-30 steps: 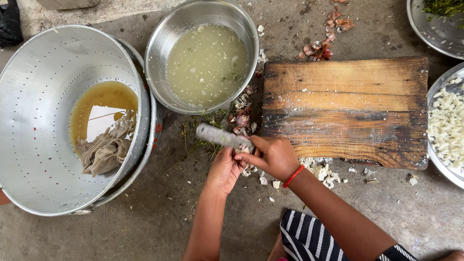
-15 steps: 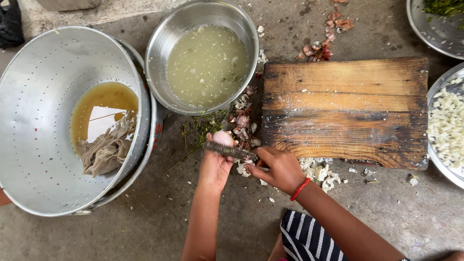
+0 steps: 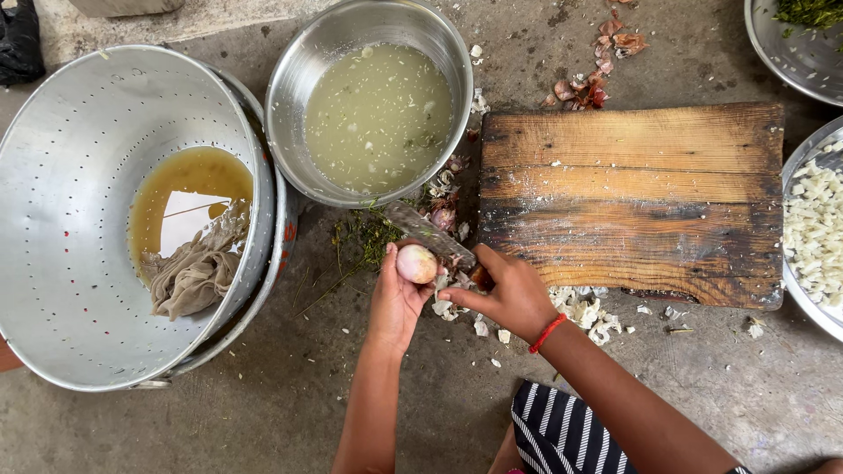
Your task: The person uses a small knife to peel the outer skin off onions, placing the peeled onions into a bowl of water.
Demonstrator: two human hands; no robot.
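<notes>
I count one onion point(image 3: 416, 262), peeled, pinched in my left hand point(image 3: 397, 298) fingertips, just in front of the steel bowl point(image 3: 299, 96). Right hand point(image 3: 509, 294) is clenched round the handle of one knife point(image 3: 428, 233), whose blade lies against the onion. One red band point(image 3: 546, 333) on that wrist. One wooden board point(image 3: 632, 197), bare, to the right. One colander point(image 3: 61, 219) on the left with one wet cloth point(image 3: 195, 272) and brown liquid in it. The bowl holds cloudy liquid. Two more dishes cut off at right: one with white chopped bits point(image 3: 812, 233), one with greens point(image 3: 808, 10). Concrete floor point(image 3: 263, 421), littered with peel scraps point(image 3: 584, 309).
</notes>
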